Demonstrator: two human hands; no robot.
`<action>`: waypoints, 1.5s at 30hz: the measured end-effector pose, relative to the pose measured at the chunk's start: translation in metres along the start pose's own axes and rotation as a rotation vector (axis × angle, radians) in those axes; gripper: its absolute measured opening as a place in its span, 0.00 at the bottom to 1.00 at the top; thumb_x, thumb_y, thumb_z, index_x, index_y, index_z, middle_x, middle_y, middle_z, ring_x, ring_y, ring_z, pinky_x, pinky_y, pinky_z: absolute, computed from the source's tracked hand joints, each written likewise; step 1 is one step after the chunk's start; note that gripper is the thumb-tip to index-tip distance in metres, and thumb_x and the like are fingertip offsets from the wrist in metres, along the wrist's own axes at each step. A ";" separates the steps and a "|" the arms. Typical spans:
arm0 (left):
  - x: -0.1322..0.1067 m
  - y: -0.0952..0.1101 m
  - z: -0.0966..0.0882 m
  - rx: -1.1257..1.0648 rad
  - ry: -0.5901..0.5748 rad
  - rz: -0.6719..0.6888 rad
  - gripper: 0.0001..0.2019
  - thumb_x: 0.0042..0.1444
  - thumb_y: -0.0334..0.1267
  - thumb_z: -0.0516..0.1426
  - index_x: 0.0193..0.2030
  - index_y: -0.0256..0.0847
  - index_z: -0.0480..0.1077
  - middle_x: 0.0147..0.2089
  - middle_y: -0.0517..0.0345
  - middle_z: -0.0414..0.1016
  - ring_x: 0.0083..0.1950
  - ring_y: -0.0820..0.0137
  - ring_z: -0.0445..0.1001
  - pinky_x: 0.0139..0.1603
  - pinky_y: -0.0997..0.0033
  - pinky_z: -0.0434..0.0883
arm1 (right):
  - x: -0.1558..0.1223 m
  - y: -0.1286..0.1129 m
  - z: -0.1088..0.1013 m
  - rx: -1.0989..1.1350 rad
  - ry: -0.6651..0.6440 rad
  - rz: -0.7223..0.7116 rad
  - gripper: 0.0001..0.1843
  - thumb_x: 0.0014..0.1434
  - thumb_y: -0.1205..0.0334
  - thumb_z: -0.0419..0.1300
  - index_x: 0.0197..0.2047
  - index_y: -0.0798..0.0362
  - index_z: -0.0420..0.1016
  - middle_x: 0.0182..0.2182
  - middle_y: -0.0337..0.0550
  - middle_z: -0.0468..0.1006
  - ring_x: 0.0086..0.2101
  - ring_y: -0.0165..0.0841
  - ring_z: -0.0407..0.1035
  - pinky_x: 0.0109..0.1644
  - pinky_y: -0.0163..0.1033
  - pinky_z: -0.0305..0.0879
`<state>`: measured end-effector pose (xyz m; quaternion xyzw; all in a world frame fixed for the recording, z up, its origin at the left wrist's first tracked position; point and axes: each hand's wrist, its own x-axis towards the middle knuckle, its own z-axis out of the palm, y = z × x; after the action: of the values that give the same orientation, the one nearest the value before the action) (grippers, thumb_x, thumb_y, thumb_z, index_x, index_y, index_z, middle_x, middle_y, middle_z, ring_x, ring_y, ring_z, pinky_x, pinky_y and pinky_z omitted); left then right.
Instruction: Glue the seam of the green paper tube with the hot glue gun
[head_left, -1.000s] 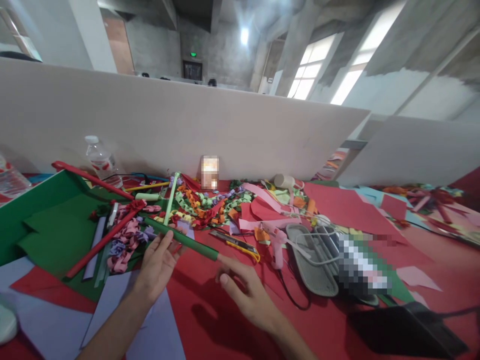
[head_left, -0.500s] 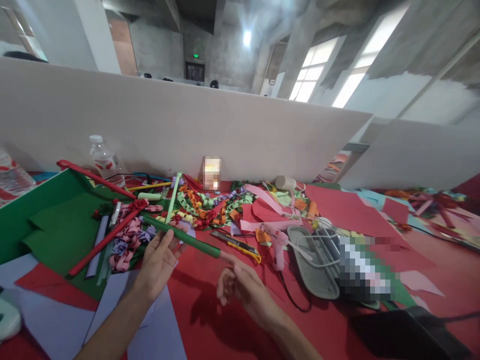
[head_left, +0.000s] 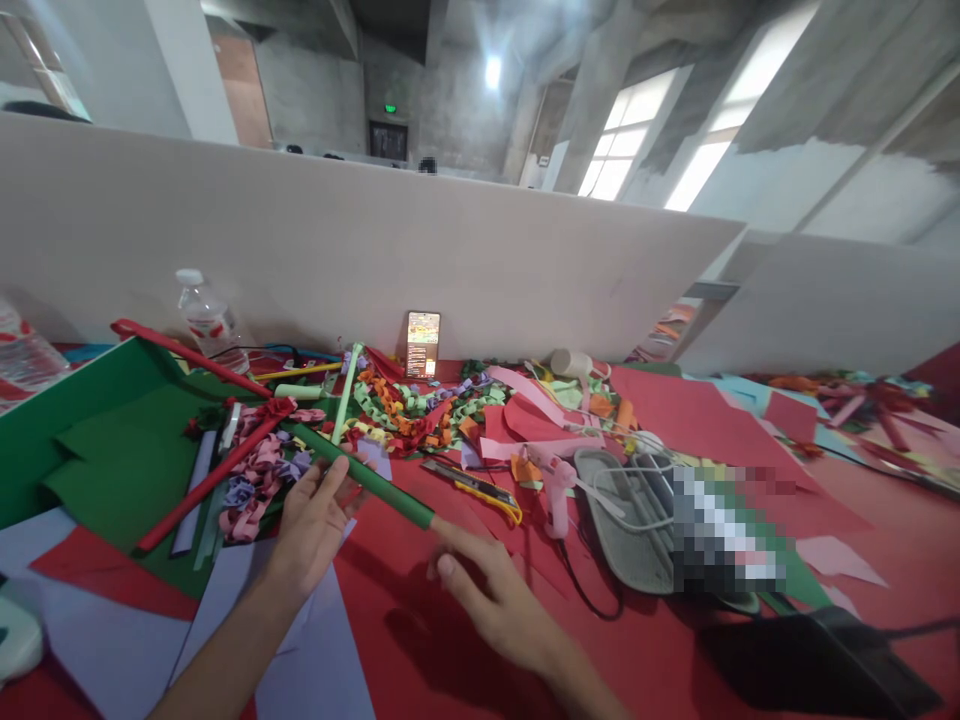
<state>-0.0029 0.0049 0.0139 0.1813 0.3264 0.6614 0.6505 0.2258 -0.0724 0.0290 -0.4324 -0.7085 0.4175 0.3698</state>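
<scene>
My left hand [head_left: 315, 515] is closed around a rolled green paper tube [head_left: 382, 482], thumb on top and fingers beneath. The tube slants down to the right above the red tabletop. At its lower right end is the outstretched index fingertip of my right hand [head_left: 487, 585]; whether it sits inside the tube or just against the rim is hard to see. The thumb of that hand stands apart and its other fingers are mostly hidden. Just past the tube lies a yellow utility knife [head_left: 476, 490]. A light green tube [head_left: 347, 395] meets the green one near its far end.
Red paper tubes [head_left: 202, 485] and curled paper strips lie at left beside a green box [head_left: 45, 430]. A lit phone [head_left: 423, 345] leans on the white partition [head_left: 337, 240]. A pink glue gun [head_left: 556, 495] and grey tray [head_left: 630, 545] are right; a bottle [head_left: 206, 315] stands behind.
My right hand has shifted slightly left and its thumb has spread from the other fingers. The index finger stays at the tube's end. My left hand keeps hold, nearly still.
</scene>
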 end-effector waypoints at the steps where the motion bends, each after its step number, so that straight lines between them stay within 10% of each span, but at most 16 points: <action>1: 0.000 0.000 0.000 -0.008 -0.006 0.001 0.13 0.49 0.34 0.71 0.40 0.39 0.75 0.41 0.57 0.83 0.39 0.69 0.82 0.42 0.71 0.80 | 0.001 0.002 0.003 0.134 -0.009 0.042 0.24 0.70 0.50 0.54 0.65 0.49 0.69 0.35 0.45 0.81 0.36 0.37 0.74 0.45 0.43 0.69; 12: -0.004 0.003 0.003 0.002 -0.068 0.017 0.09 0.54 0.34 0.68 0.41 0.41 0.77 0.41 0.58 0.84 0.43 0.70 0.82 0.46 0.71 0.80 | 0.009 0.011 0.012 1.074 -0.050 0.285 0.28 0.66 0.39 0.55 0.56 0.53 0.73 0.25 0.39 0.76 0.22 0.29 0.69 0.29 0.34 0.59; 24: -0.002 -0.005 0.003 -0.037 0.040 -0.103 0.08 0.60 0.25 0.61 0.45 0.36 0.78 0.39 0.52 0.84 0.39 0.70 0.83 0.42 0.73 0.81 | -0.003 -0.001 0.003 -0.410 -0.093 -0.097 0.25 0.70 0.56 0.52 0.67 0.49 0.64 0.43 0.49 0.80 0.42 0.41 0.72 0.50 0.47 0.63; 38: -0.001 -0.001 0.001 -0.042 -0.018 0.030 0.14 0.46 0.34 0.73 0.40 0.39 0.78 0.40 0.56 0.85 0.41 0.69 0.84 0.41 0.75 0.81 | 0.006 0.013 0.024 0.909 -0.104 0.246 0.36 0.67 0.40 0.56 0.67 0.57 0.61 0.25 0.41 0.77 0.22 0.29 0.68 0.28 0.34 0.58; 45: 0.000 -0.002 0.000 -0.046 -0.036 0.018 0.15 0.47 0.35 0.72 0.42 0.40 0.79 0.41 0.56 0.85 0.41 0.69 0.83 0.42 0.75 0.81 | 0.007 0.012 0.023 0.954 -0.123 0.277 0.37 0.66 0.38 0.54 0.68 0.55 0.60 0.24 0.40 0.76 0.22 0.29 0.67 0.27 0.34 0.57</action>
<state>-0.0011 0.0050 0.0124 0.1811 0.2976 0.6713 0.6542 0.2063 -0.0689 0.0108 -0.2798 -0.3950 0.7649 0.4249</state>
